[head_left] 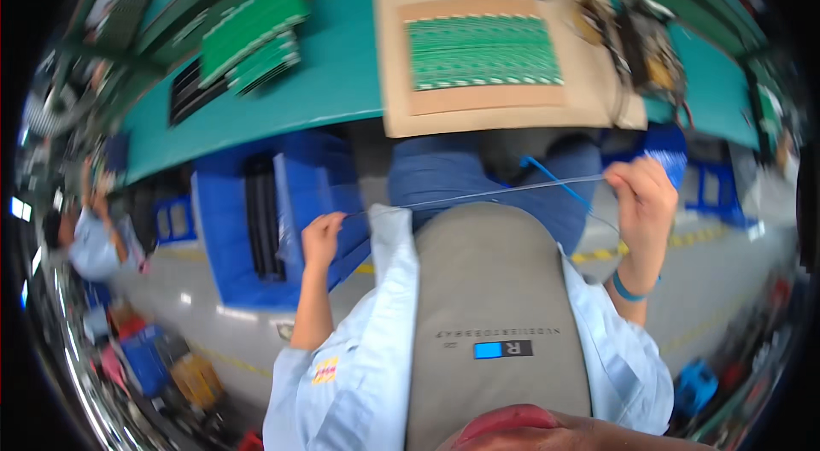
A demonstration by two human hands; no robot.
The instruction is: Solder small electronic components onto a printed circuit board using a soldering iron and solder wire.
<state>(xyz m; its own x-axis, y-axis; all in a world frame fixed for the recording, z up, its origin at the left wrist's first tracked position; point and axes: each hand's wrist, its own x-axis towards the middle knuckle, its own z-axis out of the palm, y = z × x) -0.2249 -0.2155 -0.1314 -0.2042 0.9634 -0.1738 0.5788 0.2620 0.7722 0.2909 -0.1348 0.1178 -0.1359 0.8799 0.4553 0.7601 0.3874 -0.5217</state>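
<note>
Looking down from head height, the view is taking in a long teal surface point(325, 84) that is curving across the upper frame. On it, a tan cardboard sheet point(393, 49) is carrying a wide green panel of circuit boards point(483, 52), and a second stack of green boards point(254, 28) is sitting well apart to the left. Below the surface, blue bins point(231, 229) are standing on the grey floor point(726, 254).

Nearer the camera, the person's grey apron point(495, 297) and pale blue sleeves are filling the lower middle. The two hands are being held wide apart at chest level. The left hand point(322, 237) is closing in a pinch on one end of a thin pale blue string point(478, 195); the right hand point(642, 195) is gripping the other end, beside something blue that is too blurred to identify. The string is stretching nearly straight between them, above the lap, touching nothing on the surface.

As a judgement: the string is looking taut, so further pulling is risking a snap or a slip from the lighter left pinch. A loose tail is hanging near the right hand and is likely to tangle. A released end could also whip toward the boards.
</note>
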